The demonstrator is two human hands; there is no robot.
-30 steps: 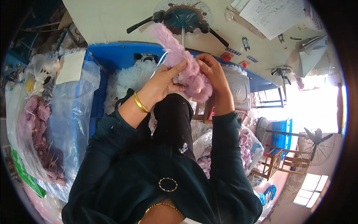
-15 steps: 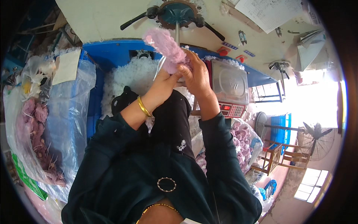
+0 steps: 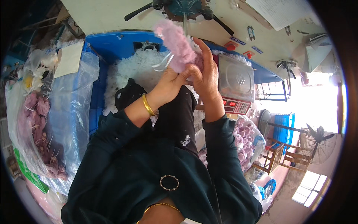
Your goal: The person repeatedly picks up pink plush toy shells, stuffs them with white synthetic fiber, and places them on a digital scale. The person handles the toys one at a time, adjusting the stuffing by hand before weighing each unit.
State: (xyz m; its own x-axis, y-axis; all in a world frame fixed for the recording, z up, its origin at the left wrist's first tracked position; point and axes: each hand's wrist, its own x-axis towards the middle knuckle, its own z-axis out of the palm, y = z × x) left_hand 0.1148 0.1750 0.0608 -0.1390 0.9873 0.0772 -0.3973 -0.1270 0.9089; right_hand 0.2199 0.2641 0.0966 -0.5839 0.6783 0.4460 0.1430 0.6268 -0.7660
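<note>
A fuzzy pink plush toy (image 3: 178, 43) is held between both my hands in front of the machine. White ribbon-like strips (image 3: 163, 64) dangle from its left side. My left hand (image 3: 170, 85) grips the toy's lower end, its fingers partly hidden by the plush. My right hand (image 3: 205, 76) presses its thumb against the lower right of the toy, with the index finger stretched up along that side. Behind the toy, a thin metal tube (image 3: 185, 23) comes down from the machine's round dark green fitting (image 3: 182, 8). Whether the tube enters the toy, I cannot tell.
Loose white stuffing (image 3: 134, 69) fills the blue-edged bin beneath my hands. A scale (image 3: 235, 82) stands to the right, with a bag of pink plush pieces (image 3: 244, 142) below it. More pink pieces (image 3: 39, 127) lie in clear plastic at left. Pincers (image 3: 251, 33) rest on the panel.
The view has shifted slightly, so the machine sits higher in it. Both hands still hold the plush toy, which is turned a little more upright; the white strips swing out further left.
</note>
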